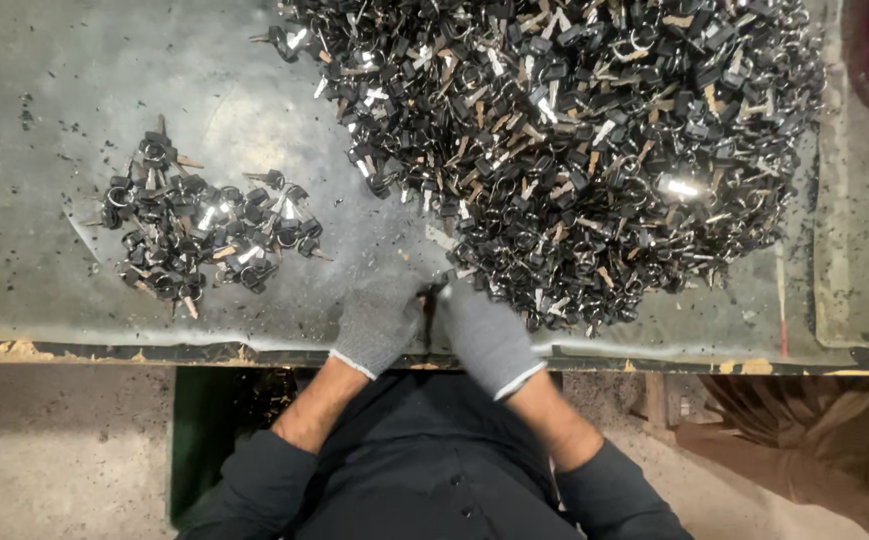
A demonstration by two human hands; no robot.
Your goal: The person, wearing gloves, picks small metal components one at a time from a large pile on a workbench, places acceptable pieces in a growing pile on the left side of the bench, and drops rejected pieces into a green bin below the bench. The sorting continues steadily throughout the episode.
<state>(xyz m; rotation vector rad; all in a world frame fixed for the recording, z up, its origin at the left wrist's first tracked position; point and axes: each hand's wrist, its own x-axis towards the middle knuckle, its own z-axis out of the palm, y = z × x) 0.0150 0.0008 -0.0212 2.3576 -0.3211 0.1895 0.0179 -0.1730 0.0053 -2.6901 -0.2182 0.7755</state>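
Scratched grey metal tabletop [75, 90], dusty. Left hand [380, 322] and right hand [485, 335], grey knit gloves, pressed together, pinching small dark key [433, 296] between fingertips. Huge pile of black-headed keys [575, 140] just beyond right hand; smaller heap [200, 225] beyond left hand, well apart.

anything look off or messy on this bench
Nothing damaged. Dark specks and grit litter the worn table, and a few stray keys lie apart from the big pile.
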